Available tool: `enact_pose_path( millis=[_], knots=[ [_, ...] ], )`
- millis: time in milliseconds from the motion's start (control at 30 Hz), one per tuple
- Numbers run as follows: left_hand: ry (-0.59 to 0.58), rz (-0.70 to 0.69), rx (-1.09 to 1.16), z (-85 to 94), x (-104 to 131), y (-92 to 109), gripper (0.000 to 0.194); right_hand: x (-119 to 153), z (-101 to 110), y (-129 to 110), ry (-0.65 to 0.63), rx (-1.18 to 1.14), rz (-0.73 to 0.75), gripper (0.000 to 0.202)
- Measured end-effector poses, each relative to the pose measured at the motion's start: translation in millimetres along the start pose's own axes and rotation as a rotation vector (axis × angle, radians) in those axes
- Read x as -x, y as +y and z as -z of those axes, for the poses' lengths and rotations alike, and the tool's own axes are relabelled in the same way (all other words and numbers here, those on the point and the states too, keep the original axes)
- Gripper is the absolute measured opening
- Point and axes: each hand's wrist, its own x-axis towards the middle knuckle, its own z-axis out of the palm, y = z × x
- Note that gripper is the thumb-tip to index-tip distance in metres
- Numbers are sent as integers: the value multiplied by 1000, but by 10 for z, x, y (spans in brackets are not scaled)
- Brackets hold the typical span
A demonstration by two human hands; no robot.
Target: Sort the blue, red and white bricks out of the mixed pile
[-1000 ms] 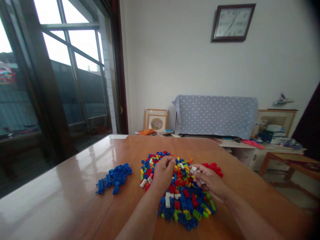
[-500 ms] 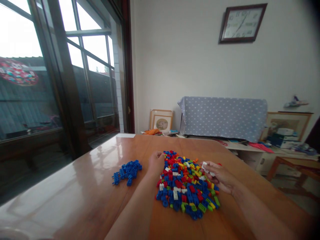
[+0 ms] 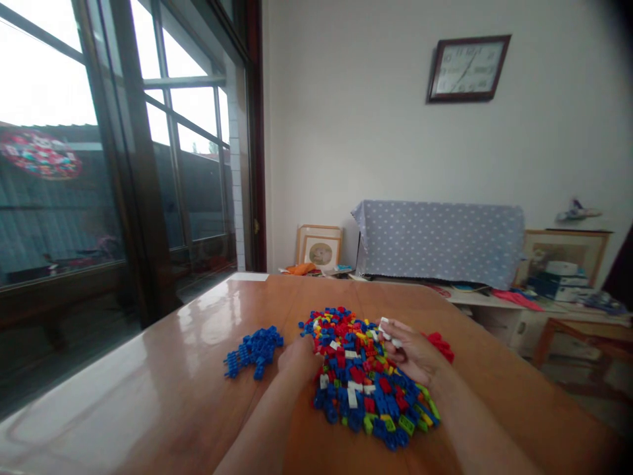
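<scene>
A heap of small toy bricks (image 3: 352,376) in blue, red, white, yellow and green lies on the wooden table (image 3: 188,396). At its right edge, my right hand (image 3: 413,349) is closed on white toy bricks (image 3: 384,324), pinched between thumb and fingers. My left hand (image 3: 299,359) is low at the left edge of the heap, its fingers blurred and turned away from view. To its left sits a separate cluster of blue bricks (image 3: 254,353). Red bricks (image 3: 440,346) lie beyond my right wrist, partly hidden by it.
Behind the table, a low cabinet (image 3: 487,323) carries something draped with a dotted cloth (image 3: 440,241). A wooden stool (image 3: 573,336) is at the right. Glass doors (image 3: 192,171) stand on the left. A white sheet (image 3: 248,277) lies on the table's far edge.
My left hand has come from the heap's upper left down toward me and the blue cluster. My right hand has shifted left, still holding white bricks, uncovering red bricks behind. The view has tilted up slightly.
</scene>
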Motion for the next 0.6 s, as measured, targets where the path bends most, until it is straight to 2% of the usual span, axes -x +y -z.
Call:
enact_pose_path(
  millis=[100,267,367,500,600],
  knots=[
    [-12,-16,15,-35,-22,-41,14,-26,-82,152,-3,-43,-2,31],
    [-16,-52,39,-75,-74,-109,9,-34,-60,298,0,54,-7,34],
    [-13,-95,54,-112,-107,-109,8,-43,-43,327,23,216,-15,39],
    [5,-162,88,-139,-146,-67,6,-94,-10,363,120,495,28,59],
    [29,-187,132,-142,-166,-23,6,-146,51,375,200,569,74,62]
  ],
)
